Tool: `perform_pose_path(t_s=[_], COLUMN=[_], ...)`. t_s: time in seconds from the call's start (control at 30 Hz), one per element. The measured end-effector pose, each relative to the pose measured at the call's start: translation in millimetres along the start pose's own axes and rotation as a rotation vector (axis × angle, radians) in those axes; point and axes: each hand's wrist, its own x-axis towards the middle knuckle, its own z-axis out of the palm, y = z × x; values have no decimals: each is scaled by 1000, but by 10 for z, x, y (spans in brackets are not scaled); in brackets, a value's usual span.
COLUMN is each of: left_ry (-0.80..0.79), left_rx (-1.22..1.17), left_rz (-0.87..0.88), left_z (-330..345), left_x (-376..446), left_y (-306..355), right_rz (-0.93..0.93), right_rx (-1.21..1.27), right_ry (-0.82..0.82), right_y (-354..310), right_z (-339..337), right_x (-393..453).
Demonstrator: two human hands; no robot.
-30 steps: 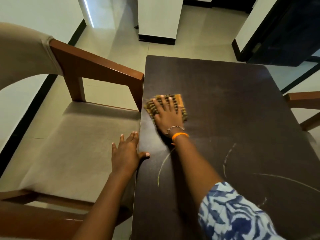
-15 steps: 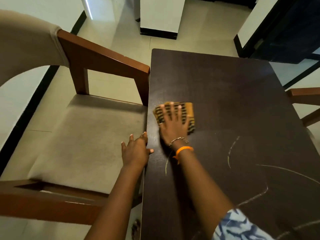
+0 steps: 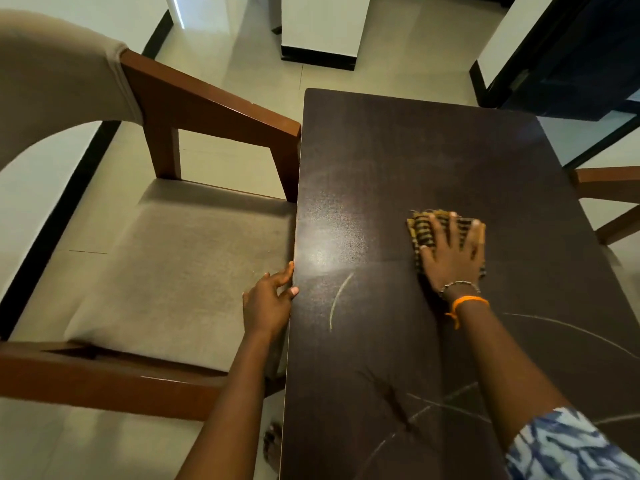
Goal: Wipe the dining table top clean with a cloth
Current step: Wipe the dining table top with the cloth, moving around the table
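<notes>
A dark brown dining table top (image 3: pixel 398 150) fills the middle and right of the head view. My right hand (image 3: pixel 452 254) lies flat with fingers spread on a folded yellow and black striped cloth (image 3: pixel 424 230), pressing it onto the table's middle. My left hand (image 3: pixel 268 303) rests against the table's left edge, thumb on top, holding nothing. Pale curved chalk-like marks (image 3: pixel 337 299) run across the near part of the table, in front of the cloth and toward the right.
A wooden armchair (image 3: pixel 207 105) with a beige seat (image 3: pixel 166 271) stands tight against the table's left side. Another chair's arm (image 3: pixel 606 181) shows at the right edge. A white pillar (image 3: pixel 322 26) and a dark door (image 3: pixel 571 57) stand beyond on the tiled floor.
My right hand has slid the cloth to the right, from near the left edge to the table's middle. My left hand stays at the left edge.
</notes>
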Motion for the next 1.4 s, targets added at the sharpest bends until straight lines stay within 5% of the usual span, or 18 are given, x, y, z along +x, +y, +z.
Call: perform_pose_path(t_s=[0.17,0.4,0.53,0.83,0.97,1.2,1.4], left_ry=[4,86,184,57,42,97,85], left_rx=[-10,44,-29,-53,-33,-248,-251], left_rz=[-37,-42,-69,-157,-167,-281,-270], left_z=[9,67,126,41,9,65,7], left_x=[20,-92,-321,-178,-129,-263,-484], left_y=[-12,69,8,-89,-92,-95,-185], right_rz=[81,-441,-537,-26,47,-469,-524], right_rx=[110,144,159,54,111,172,191], right_ry=[-64,-98,-109,-15,-31,-134,-85], right_y=[-179,-1669,-1516,130,-120,-1713,-1313], right_z=[-8,225,214,68,94,246,234], right_x=[-82,-845,-802,-475,-593,-1218,-1084])
